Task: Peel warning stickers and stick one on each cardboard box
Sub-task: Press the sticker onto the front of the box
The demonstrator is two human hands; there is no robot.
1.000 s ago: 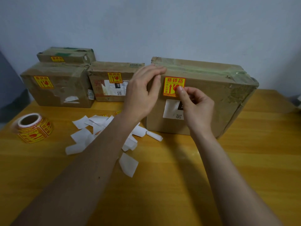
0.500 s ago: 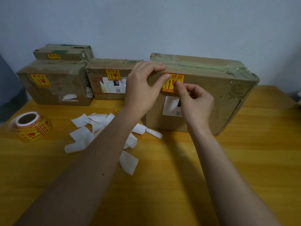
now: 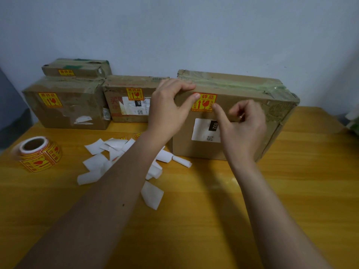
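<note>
Four boxes stand along the wall on the table (image 3: 291, 191), each with a yellow-and-red sticker on its front. My hands are both at the big box (image 3: 242, 113) on the right. My left hand (image 3: 167, 111) curls over that box's top front edge, fingers on the top and thumb (image 3: 191, 100) pressed against the upper left corner of its sticker (image 3: 204, 102). My right hand (image 3: 242, 129) has its index fingertip (image 3: 214, 106) on the sticker's right edge, pressing it to the cardboard; the other fingers are curled in, and they hold nothing that I can see. Below the sticker is a white label (image 3: 202, 131) with a black patch.

Left of the big box stands the middle box (image 3: 118, 113), then the left box (image 3: 64, 111) with the small box (image 3: 81, 68) stacked on it. Their stickers (image 3: 134, 94) (image 3: 50, 99) (image 3: 66, 72) lie flat on the fronts.

White backing scraps (image 3: 116, 144) lie scattered on the table under and around my left forearm. The sticker roll (image 3: 39, 154) rests near the table's left edge, well apart from the boxes.
</note>
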